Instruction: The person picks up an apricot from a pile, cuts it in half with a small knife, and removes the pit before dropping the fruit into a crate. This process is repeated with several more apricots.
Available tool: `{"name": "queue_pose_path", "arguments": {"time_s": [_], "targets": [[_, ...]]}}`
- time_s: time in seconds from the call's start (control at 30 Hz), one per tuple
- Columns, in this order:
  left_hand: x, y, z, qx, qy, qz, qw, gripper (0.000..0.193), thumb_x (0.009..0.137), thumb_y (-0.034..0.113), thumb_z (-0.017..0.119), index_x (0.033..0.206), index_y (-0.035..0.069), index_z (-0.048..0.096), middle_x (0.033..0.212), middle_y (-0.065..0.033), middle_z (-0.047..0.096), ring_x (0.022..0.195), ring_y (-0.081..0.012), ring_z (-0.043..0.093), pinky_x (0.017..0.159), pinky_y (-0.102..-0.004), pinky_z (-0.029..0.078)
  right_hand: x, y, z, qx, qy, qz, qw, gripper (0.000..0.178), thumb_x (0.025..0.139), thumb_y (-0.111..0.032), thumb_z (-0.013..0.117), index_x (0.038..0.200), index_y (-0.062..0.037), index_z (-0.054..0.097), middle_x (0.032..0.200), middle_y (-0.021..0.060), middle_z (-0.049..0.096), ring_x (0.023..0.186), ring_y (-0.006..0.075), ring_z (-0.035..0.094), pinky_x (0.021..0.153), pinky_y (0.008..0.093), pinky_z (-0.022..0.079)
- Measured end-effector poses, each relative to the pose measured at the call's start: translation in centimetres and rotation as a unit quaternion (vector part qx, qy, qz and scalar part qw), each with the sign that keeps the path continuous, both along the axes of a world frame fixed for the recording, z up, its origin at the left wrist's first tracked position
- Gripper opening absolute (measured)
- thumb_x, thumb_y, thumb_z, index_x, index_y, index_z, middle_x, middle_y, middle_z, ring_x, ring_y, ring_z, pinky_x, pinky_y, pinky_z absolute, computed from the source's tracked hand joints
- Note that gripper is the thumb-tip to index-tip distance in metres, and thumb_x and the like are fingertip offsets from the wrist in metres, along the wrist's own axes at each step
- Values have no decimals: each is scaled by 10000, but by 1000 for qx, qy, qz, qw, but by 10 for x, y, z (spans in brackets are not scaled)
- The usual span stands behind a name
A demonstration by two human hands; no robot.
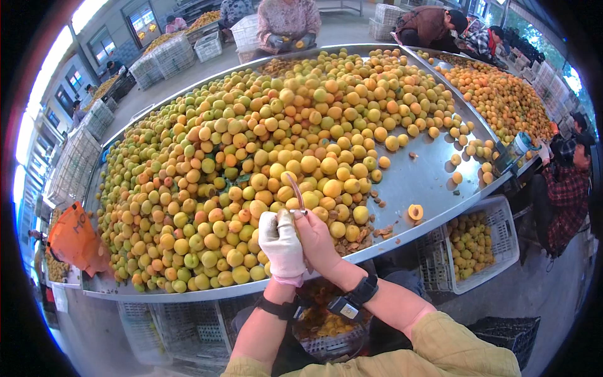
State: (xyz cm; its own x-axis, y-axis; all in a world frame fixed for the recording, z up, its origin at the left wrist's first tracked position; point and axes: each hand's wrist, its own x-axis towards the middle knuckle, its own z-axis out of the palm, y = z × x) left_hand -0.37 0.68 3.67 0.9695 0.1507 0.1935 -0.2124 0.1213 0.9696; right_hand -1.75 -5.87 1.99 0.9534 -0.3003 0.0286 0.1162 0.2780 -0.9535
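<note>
My left hand [280, 246], in a white glove with a pink cuff, is closed in a fist at the near edge of the metal sorting table [427, 188]. What it holds, if anything, is hidden. My bare right hand [316, 244] presses against it, fingers pinched at the base of a thin, curved, brownish strip [294, 191]. The strip looks like a narrow blade and points away from me over the fruit. A large heap of yellow-orange and greenish apricots [207, 188] lies just beyond both hands. To the right rests an apricot half [415, 212], its pit showing.
Brown scraps [384, 231] lie along the near rim. An orange bag [76, 237] hangs at the left corner. Below right stands a white crate [506, 232] of apricots. Under my hands is another fruit container [333, 342]. Several people work around, one [289, 25] across the table.
</note>
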Motion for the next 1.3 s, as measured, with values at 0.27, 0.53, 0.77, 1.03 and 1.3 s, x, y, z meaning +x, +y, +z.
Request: {"name": "queue_pose_path", "arguments": {"time_s": [0.27,0.53,0.77,1.03,1.3], "targets": [[6,0,8,256,-234,68,935,239,821,-52,617,674,3,436,725,-78,477,653,-204,450,600,-315,383,-2,-9,2,218,87,115,965,365,994,-401,492,1044,-54,591,910,11,605,810,78,552,719,215,464],[8,-2,22,338,-318,31,885,259,733,-61,671,637,26,447,697,-103,476,660,-271,463,639,-356,392,-5,-25,15,281,197,203,917,430,985,-468,459,1081,-70,591,907,49,636,775,136,637,628,292,540],[11,-10,3,257,-251,43,932,220,784,-37,672,680,17,485,743,-87,502,691,-223,488,653,-318,410,-4,-28,16,196,227,149,942,440,977,-482,479,1025,-67,616,843,35,629,743,109,613,587,273,501],[7,-8,6,298,-278,43,912,232,738,-37,692,647,44,495,694,-80,506,668,-257,496,653,-349,402,-2,-22,-3,252,196,142,937,373,975,-457,500,979,-105,624,823,9,627,679,84,600,555,236,486],[-7,2,35,379,-382,-91,838,236,666,9,708,568,81,506,614,-60,494,656,-288,523,684,-394,408,-3,-34,-23,266,244,284,888,387,996,-443,435,1204,-139,557,875,6,635,707,103,638,570,247,543]]}}
